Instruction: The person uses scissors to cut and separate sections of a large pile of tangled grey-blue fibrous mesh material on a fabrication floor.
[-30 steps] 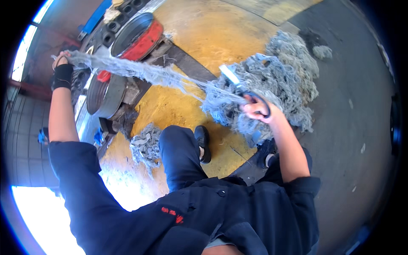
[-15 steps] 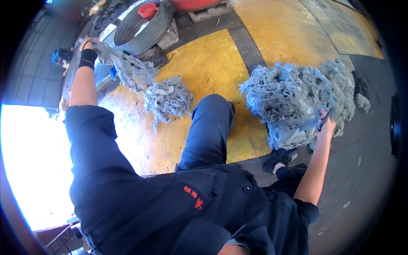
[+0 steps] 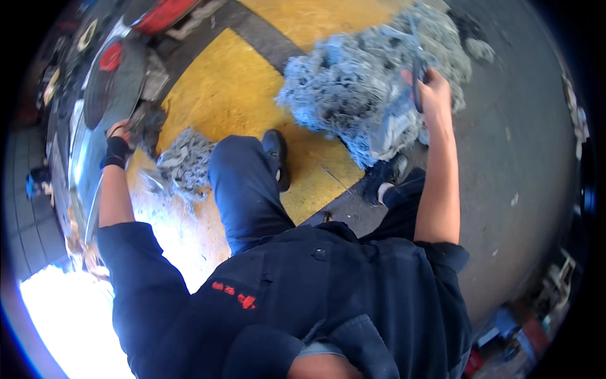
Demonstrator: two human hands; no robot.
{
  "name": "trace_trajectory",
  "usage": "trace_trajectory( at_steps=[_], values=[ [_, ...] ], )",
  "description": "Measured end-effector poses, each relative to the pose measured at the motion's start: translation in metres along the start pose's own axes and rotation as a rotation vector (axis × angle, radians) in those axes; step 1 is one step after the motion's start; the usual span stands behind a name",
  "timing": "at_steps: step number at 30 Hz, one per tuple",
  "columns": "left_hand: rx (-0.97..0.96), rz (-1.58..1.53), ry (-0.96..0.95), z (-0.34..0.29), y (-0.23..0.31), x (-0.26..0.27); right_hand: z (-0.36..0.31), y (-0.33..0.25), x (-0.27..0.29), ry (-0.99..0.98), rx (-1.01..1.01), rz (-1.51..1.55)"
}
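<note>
The two hands were far apart. The right hand point(image 3: 434, 95) was wrapped around the dark scissors point(image 3: 417, 85), pointing forward over the big fluffy heap point(image 3: 341, 82). That heap lay across the yellow floor point(image 3: 221, 95)'s right edge, its long side slanting up and right, much nearer this hand. The left hand point(image 3: 120, 131) was near the small heap point(image 3: 186, 161); I couldn't tell if it held anything.

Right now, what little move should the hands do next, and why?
Maybe swing the left hand over to the big pile. It looks empty, near the small pile, while the right hand holds the scissors over the big one, so it could help there.
</note>
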State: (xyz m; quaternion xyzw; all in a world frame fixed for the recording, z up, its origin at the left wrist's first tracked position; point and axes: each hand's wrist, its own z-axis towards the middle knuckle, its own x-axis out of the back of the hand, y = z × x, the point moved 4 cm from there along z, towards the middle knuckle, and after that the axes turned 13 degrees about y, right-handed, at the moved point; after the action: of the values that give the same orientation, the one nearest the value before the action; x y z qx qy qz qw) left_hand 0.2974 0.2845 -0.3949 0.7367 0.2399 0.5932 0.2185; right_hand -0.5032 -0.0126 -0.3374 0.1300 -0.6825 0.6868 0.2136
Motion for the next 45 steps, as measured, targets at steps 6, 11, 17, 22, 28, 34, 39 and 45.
trace_trajectory(
  at_steps=[6,11,17,22,28,34,39,45],
  values=[
    [-1.400,-0.055,-1.016,-0.422,0.102,-0.208,0.003,-0.003,0.003,0.012,0.087,-0.083],
    [-2.525,-0.213,-0.839,-0.711,0.026,-0.250,-0.005,-0.013,-0.001,-0.116,0.109,-0.136],
    [-2.383,0.303,-0.517,-0.663,-0.078,-0.440,-0.014,-0.036,-0.026,-0.244,0.100,0.103],
    [-2.093,0.906,-1.120,-0.655,0.017,-0.346,-0.008,-0.010,0.007,-0.074,0.251,-0.346],
    [-1.470,0.359,-1.372,-0.582,0.133,-0.246,0.010,0.001,0.055,0.086,0.126,-0.461],
    [-1.087,-0.036,-1.142,-0.523,0.230,-0.155,0.012,0.003,0.032,-0.017,0.068,-0.052],
    [-1.009,-0.311,-1.171,-0.535,0.270,-0.092,-0.005,-0.019,0.005,-0.054,0.080,0.100],
    [-1.011,-0.187,-1.154,-0.552,0.279,-0.058,-0.001,-0.032,-0.009,-0.007,0.197,0.217]
  ],
)
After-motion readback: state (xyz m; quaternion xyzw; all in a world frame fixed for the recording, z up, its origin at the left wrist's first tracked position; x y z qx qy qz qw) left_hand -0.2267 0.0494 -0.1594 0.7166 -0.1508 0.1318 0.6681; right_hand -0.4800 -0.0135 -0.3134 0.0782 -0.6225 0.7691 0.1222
